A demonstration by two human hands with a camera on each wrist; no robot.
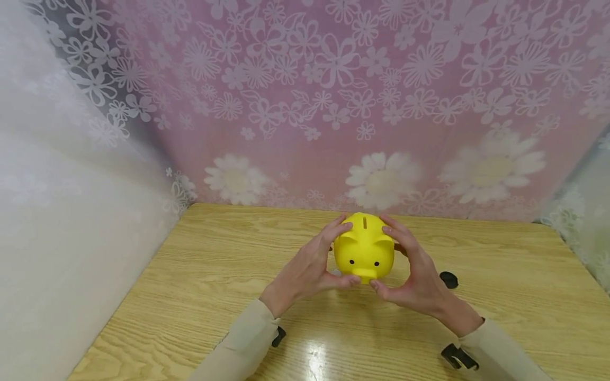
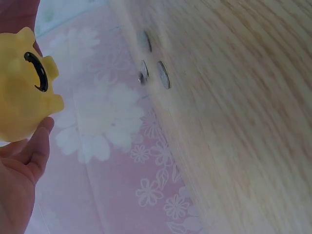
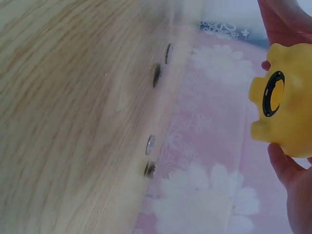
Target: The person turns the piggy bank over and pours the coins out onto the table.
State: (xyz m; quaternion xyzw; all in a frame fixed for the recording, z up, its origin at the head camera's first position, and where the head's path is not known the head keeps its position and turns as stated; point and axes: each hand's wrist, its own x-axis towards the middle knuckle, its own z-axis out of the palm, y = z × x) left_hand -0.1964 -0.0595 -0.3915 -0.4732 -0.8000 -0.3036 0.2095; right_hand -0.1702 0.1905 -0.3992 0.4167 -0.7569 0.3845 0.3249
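A yellow piggy bank is held up off the table between both hands, its snout toward me and the coin slot on top. My left hand grips its left side, fingers on the upper part and thumb by the snout. The right hand grips the other side in the same way, with its thumb beside the snout too. From below, the right wrist view shows a black ring on the belly, yellow in its middle, between stubby feet.
Several coins lie on the wood-grain table, mostly hidden behind the hands and bank in the head view. A round black piece lies right of the right hand. Flowered pink cloth hangs along the back edge.
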